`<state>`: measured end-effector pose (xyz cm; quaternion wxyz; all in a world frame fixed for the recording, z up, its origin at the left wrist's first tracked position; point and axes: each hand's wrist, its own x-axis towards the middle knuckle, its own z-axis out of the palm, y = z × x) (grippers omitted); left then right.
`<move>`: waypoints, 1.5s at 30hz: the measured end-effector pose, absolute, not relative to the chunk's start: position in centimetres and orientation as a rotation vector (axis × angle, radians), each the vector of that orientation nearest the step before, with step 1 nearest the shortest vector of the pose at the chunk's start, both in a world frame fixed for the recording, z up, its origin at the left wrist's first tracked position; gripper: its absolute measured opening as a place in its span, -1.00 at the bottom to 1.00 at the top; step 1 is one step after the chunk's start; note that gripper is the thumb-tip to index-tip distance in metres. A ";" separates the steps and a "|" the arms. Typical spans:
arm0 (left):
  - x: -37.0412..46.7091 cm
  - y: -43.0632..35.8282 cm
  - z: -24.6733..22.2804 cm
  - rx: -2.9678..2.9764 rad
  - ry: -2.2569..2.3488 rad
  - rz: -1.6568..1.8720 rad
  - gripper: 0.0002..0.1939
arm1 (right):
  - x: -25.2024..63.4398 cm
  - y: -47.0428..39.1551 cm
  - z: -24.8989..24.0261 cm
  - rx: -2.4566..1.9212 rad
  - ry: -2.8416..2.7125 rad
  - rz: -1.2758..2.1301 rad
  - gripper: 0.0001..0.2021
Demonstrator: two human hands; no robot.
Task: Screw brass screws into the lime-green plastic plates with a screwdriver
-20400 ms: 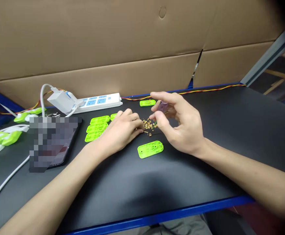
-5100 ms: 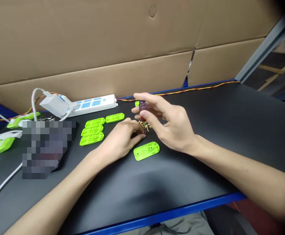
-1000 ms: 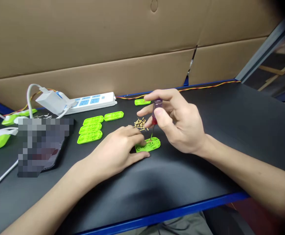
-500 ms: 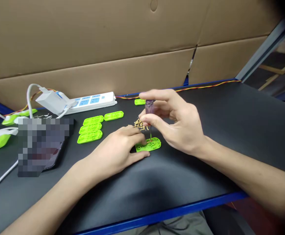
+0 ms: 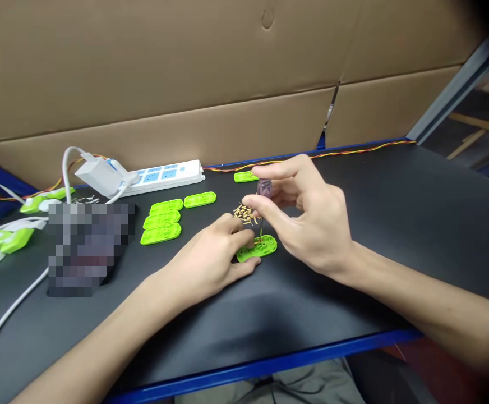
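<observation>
My right hand (image 5: 312, 216) is closed around the purple handle of a screwdriver (image 5: 264, 188), forefinger on top of it. The thin shaft stands upright, its tip down in a bright green plastic shell (image 5: 267, 246) on the black table. With thumb and fingers, my left hand (image 5: 215, 249) grips the left end of that shell and presses it to the table; the fingers hide part of it. Just behind the shell lies a pile of small brass-coloured metal pieces (image 5: 244, 215).
Several similar green shells (image 5: 161, 233) lie to the left, another green shell (image 5: 245, 177) at the back. A white power strip (image 5: 169, 177) with a plugged-in adapter stands before the cardboard wall (image 5: 143, 84). A blurred dark object (image 5: 97, 247) and white cables occupy the left side.
The view has shifted slightly, so things on the left appear further right. Both hands keep their grip, and the screwdriver stays in the shell; my right fingers have turned a little around the handle.
</observation>
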<state>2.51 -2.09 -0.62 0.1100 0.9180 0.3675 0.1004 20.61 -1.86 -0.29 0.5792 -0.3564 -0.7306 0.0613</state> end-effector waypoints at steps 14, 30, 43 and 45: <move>2.5 -2.2 -1.4 2.695 1.026 0.401 -0.83 | 21.4 -2.0 -0.2 -0.680 -1.759 0.253 -0.76; 1.9 -2.3 0.1 2.641 1.087 0.218 -0.87 | 22.1 -1.3 -0.4 -0.777 -1.534 0.341 -0.75; 0.2 1.1 1.6 2.648 1.173 0.295 -0.82 | 23.2 1.0 -2.1 -0.934 -1.434 0.284 -0.80; 0.2 0.2 1.4 2.645 1.133 0.267 -0.84 | 23.1 0.8 -2.1 -0.950 -1.505 0.207 -0.79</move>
